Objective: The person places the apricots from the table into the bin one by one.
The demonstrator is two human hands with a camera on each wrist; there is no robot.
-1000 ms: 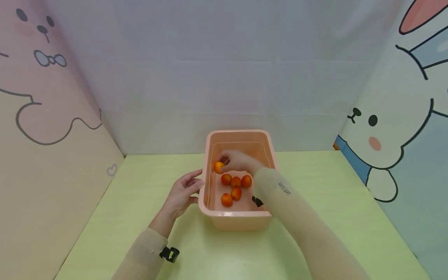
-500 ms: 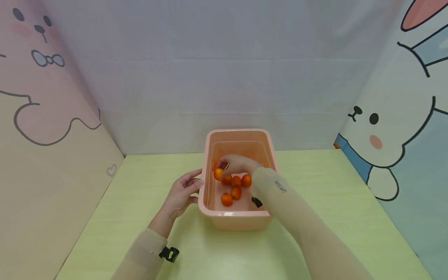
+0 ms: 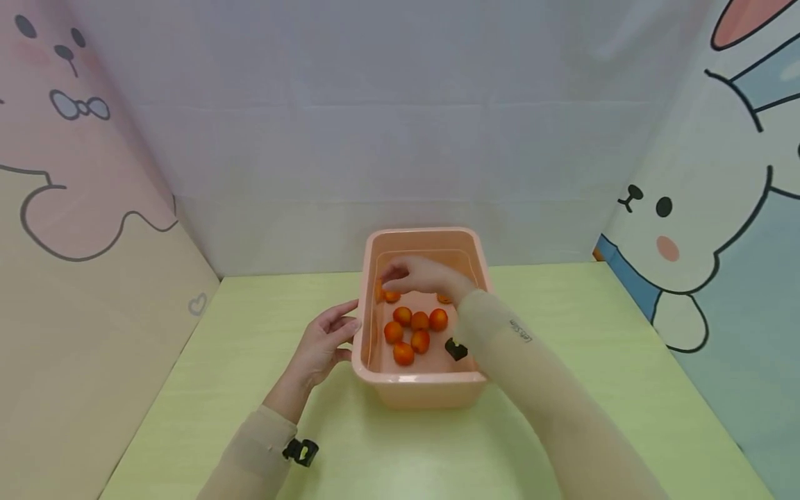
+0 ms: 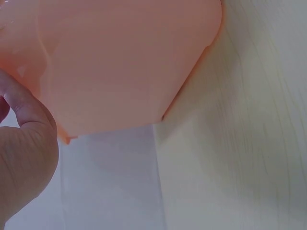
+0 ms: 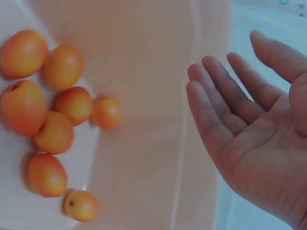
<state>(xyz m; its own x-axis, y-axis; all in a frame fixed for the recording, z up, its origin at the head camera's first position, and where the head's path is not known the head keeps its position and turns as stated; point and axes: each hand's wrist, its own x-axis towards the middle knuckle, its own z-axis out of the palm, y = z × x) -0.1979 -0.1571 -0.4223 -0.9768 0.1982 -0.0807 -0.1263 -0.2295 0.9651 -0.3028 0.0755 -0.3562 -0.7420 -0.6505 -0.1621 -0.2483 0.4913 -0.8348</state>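
A peach-coloured plastic bin (image 3: 420,396) holds several small round orange-red fruits (image 3: 403,354), most of them near the middle of its floor. My right hand (image 3: 425,274) reaches over the bin's far left part. In the right wrist view, this hand (image 5: 254,134) has its palm showing and fingers loosely extended, with nothing in them. Below it, the fruits (image 5: 23,108) lie apart from the hand. My left hand (image 3: 321,347) rests its fingers against the bin's left side, near the rim. The left wrist view shows that hand (image 4: 29,148) beside the outer wall (image 4: 110,72).
The bin stands on a pale green-yellow table (image 3: 262,333), close to a plain back wall (image 3: 331,153). Side panels carry a cartoon bear (image 3: 62,160) and a cartoon rabbit (image 3: 694,194). A black wrist strap piece (image 3: 301,451) sits on the left sleeve.
My right hand has let go of a fruit, which now lies by the left side of the group, and has moved up towards the far left of the bin. The left hand keeps its place.
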